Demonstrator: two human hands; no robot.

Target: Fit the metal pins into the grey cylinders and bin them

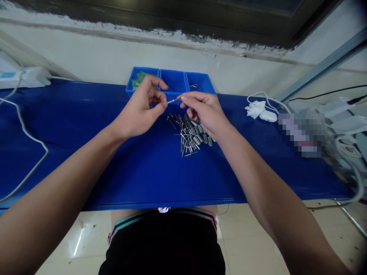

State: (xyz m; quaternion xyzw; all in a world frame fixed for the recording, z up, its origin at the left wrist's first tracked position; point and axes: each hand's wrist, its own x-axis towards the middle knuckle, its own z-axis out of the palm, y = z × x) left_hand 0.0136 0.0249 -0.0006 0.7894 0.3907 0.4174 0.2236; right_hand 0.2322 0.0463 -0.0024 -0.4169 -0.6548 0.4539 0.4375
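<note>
Between my two hands spans a slim silver blind rivet [172,101] with a small flange near its middle. My left hand [143,105] pinches its left end between thumb and forefinger, the other fingers curled loosely. The right end is in the fingertips of my right hand [205,109], whose lower fingers are bent in. Just below, on the blue table [137,168], lies a pile of similar rivets [187,142], with a brass-coloured piece [189,154] at its front. Thicker grey metal cylinders [202,134] lie at the pile's right side, partly hidden by my right hand.
Behind my hands stands a blue three-part bin [173,82]; green pieces [139,80] fill its left compartment and a few pins [194,86] lie in the right one. A crumpled tissue [255,109], white case [268,116] and cables are at right. Another cable [31,139] runs along the left.
</note>
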